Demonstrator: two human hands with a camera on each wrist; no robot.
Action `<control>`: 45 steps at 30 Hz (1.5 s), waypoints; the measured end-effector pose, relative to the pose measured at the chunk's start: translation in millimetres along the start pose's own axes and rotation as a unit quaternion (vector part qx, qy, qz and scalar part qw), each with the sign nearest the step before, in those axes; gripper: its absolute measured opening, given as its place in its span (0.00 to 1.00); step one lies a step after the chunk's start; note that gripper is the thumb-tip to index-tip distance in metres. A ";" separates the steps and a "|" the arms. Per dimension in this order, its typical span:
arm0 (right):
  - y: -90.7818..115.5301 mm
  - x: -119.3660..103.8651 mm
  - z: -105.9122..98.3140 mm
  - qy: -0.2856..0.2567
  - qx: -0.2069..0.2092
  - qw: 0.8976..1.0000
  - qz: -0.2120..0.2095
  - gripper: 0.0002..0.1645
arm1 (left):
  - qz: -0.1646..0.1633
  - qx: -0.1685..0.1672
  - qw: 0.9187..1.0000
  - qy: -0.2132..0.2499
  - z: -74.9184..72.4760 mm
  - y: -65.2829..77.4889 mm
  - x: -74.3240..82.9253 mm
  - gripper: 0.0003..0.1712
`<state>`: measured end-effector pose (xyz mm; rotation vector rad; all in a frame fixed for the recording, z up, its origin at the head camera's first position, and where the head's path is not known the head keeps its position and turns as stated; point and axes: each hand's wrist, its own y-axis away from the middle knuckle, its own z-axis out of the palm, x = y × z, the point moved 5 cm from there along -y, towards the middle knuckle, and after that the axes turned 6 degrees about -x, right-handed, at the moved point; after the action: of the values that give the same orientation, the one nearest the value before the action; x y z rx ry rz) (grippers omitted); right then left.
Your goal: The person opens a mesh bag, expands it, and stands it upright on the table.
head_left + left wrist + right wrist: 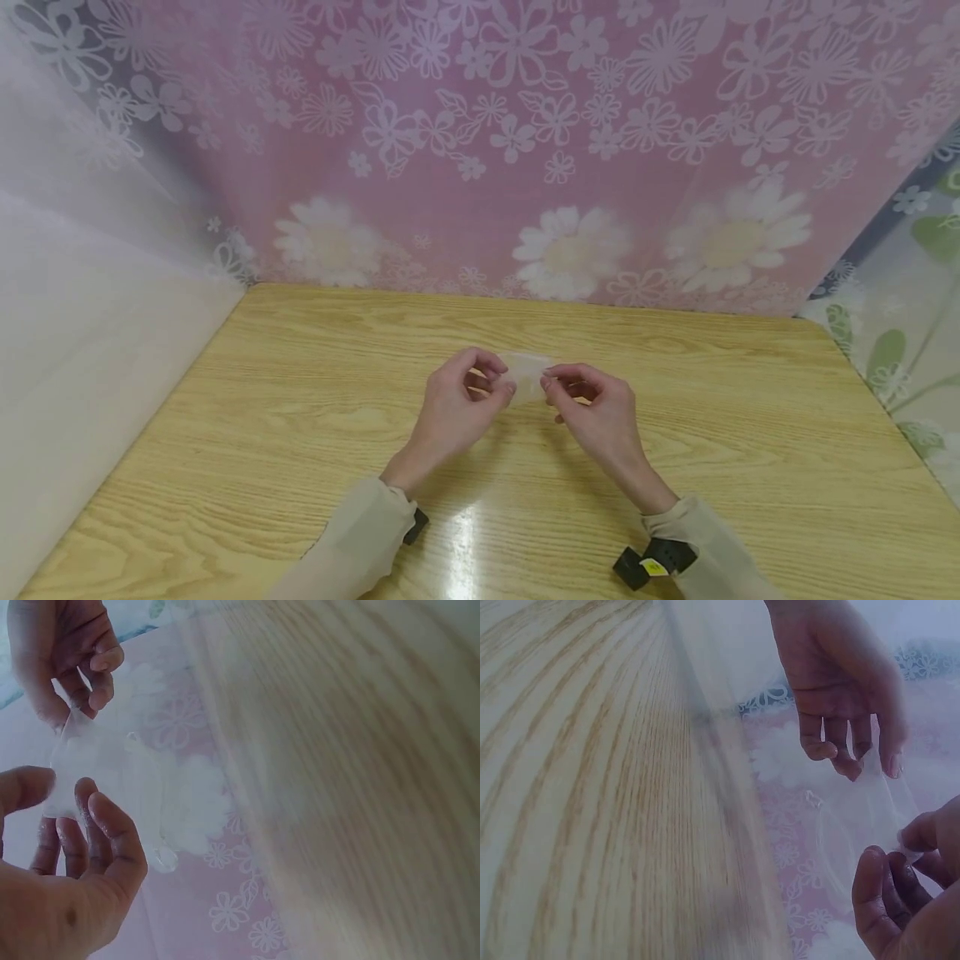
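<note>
A thin, translucent whitish piece of plastic film [527,377] is held up between both hands over the wooden table. My left hand [457,404] pinches its left side between thumb and fingers. At the opposite side, the thumb and fingertips of my right hand [600,412] pinch its edge. In the left wrist view the film [101,761] looks almost see-through, with a curled outline at its far side. Creases run down the film [881,799] between the hands in the right wrist view. Its exact kind cannot be told.
The wood-grain table [300,400] spreads around both hands. A pink flowered curtain [450,167] hangs along its back edge, with a white sheet [97,292] at the left and a leaf-patterned cloth [900,333] at the right. Black wrist devices [656,560] sit at the sleeves.
</note>
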<state>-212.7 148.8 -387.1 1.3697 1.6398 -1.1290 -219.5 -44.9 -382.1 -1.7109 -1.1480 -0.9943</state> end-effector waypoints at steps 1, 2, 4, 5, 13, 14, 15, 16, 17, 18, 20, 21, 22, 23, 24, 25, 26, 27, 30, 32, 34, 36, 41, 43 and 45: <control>-0.1 0.3 -0.4 -0.001 0.003 1.000 -0.001 0.07 | -0.002 -0.005 1.000 0.003 0.5 0.0 0.0 0.08; -0.2 0.7 -0.8 -0.002 0.006 1.000 -0.001 0.07 | -0.003 -0.006 1.000 0.003 0.7 0.0 -0.2 0.08; -0.4 1.3 -1.4 -0.004 0.016 1.000 0.000 0.05 | 0.001 -0.001 1.000 -0.003 0.6 0.0 0.2 0.07; -0.5 1.6 -1.7 -0.006 0.021 1.000 0.000 0.05 | 0.005 0.005 1.000 -0.008 0.2 0.1 0.5 0.07; 1.8 1.4 -0.1 -0.013 0.041 0.999 -0.009 0.03 | 0.027 0.081 0.995 -0.052 -4.1 0.5 1.1 0.04; 1.9 1.3 0.3 -0.015 0.041 0.999 -0.010 0.03 | 0.018 0.083 0.995 -0.050 -4.4 0.5 0.6 0.04; 1.9 1.2 0.7 -0.016 0.040 0.999 -0.011 0.04 | 0.006 0.082 0.996 -0.047 -4.4 0.5 -0.2 0.04; 2.0 1.2 1.0 -0.017 0.039 0.999 -0.012 0.04 | -0.010 0.079 0.996 -0.040 -4.2 0.5 -1.5 0.06; 1.7 1.2 1.3 -0.018 0.037 0.999 -0.014 0.04 | -0.028 0.074 0.996 -0.031 -3.7 0.5 -3.2 0.08; 1.8 0.8 1.7 -0.018 0.035 0.999 -0.016 0.04 | -0.047 0.068 0.996 -0.019 -3.1 0.5 -5.0 0.10; 1.9 0.3 2.9 -0.016 0.025 0.999 -0.019 0.05 | -0.079 0.055 0.995 0.008 -1.5 0.4 -8.2 0.14; 2.1 0.2 3.8 -0.015 0.018 1.000 -0.021 0.05 | -0.090 0.050 0.994 0.021 -0.7 0.4 -9.6 0.15; 2.4 0.1 4.8 -0.012 0.010 1.000 -0.022 0.06 | -0.095 0.047 0.994 0.036 -0.2 0.5 -10.4 0.15; 2.7 -0.1 5.9 -0.010 0.003 1.000 -0.024 0.06 | -0.095 0.047 0.993 0.050 0.1 0.5 -10.7 0.15; 3.2 -0.4 6.8 -0.009 -0.003 1.000 -0.025 0.06 | -0.093 0.049 0.993 0.060 0.2 0.2 -11.1 0.15; 3.4 -0.5 7.6 -0.007 -0.007 1.000 -0.027 0.06 | -0.088 0.052 0.992 0.067 -0.1 -0.1 -10.9 0.14; 3.6 -1.0 8.1 -0.002 -0.009 1.000 -0.029 0.06 | -0.081 0.057 0.992 0.072 -0.6 -0.5 -10.5 0.14; 3.8 -1.6 8.2 0.004 -0.007 0.999 -0.031 0.06 | -0.074 0.063 0.992 0.075 -1.2 -0.8 -10.1 0.13; 3.4 -4.4 7.4 0.036 0.005 0.998 -0.043 0.08 | -0.057 0.077 0.993 0.065 -3.2 -1.9 -8.0 0.12; 2.9 -6.4 6.6 0.057 0.013 0.997 -0.054 0.11 | -0.043 0.080 0.995 0.049 -4.1 -2.5 -5.4 0.10; 2.2 -8.4 6.3 0.069 0.016 0.995 -0.067 0.13 | -0.033 0.074 0.996 0.033 -4.0 -2.7 -2.5 0.09; 1.3 -10.1 6.5 0.075 0.015 0.994 -0.080 0.13 | -0.024 0.063 0.997 0.024 -3.2 -3.2 -0.2 0.09; 0.1 -12.7 8.0 0.074 0.014 0.992 -0.104 0.07 | -0.028 0.035 0.999 0.025 1.1 -3.6 1.0 0.15; 0.2 -12.4 7.9 0.054 0.019 0.993 -0.101 0.05 | -0.043 0.027 0.998 0.029 3.2 -3.0 -1.7 0.19; 0.2 -11.4 7.4 0.027 0.026 0.995 -0.093 0.04 | -0.063 0.023 0.997 0.025 5.0 -1.7 -4.4 0.21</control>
<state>-210.4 137.8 -379.4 1.3112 1.8172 -1.2591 -221.4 -41.1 -387.5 -1.5847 -1.2483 -1.0728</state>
